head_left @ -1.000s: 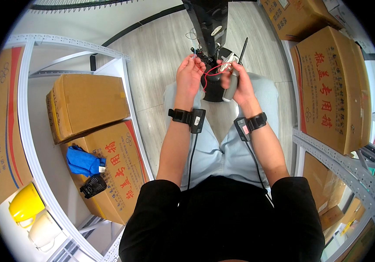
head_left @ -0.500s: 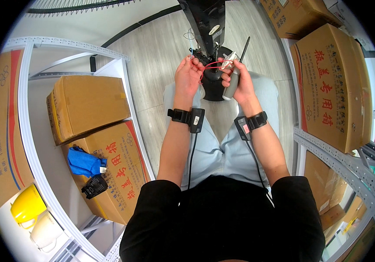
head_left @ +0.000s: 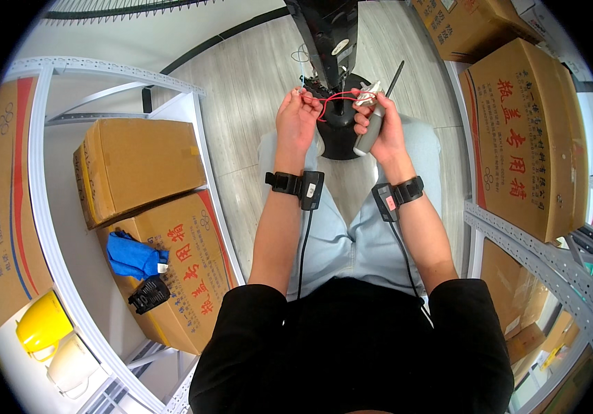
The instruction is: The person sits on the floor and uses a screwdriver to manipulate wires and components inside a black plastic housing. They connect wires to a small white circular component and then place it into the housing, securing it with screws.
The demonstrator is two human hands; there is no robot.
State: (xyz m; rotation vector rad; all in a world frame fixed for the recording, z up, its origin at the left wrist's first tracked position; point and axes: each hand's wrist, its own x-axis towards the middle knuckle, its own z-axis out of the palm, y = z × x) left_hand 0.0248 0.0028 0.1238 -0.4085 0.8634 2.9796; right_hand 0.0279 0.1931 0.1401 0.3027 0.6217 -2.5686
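Observation:
My left hand (head_left: 296,122) has its fingertips pinched on thin wire ends, with a small pale piece and a light blue wire (head_left: 302,74) at the tips. My right hand (head_left: 382,132) is closed on a grey-handled tool (head_left: 372,131) with a long dark shaft, and also holds a white, irregular object (head_left: 369,90) that I cannot make out. A red wire (head_left: 331,100) loops between my hands. Just beyond them stands a black upright column (head_left: 317,31) on a round black base (head_left: 340,145), with small dark parts and loose wires near its foot.
Cardboard boxes (head_left: 137,165) fill white metal shelving (head_left: 44,131) left and right (head_left: 517,138) of me. A blue cloth (head_left: 134,252) and black item (head_left: 148,295) lie on a left box. Yellow (head_left: 41,321) and cream cups (head_left: 68,362) sit lower left. Wooden-look floor (head_left: 241,83) surrounds the base.
My right hand and the tool have shifted slightly, the tool's shaft moving to the right. The red wire's loop has changed shape. My left hand has edged a little left.

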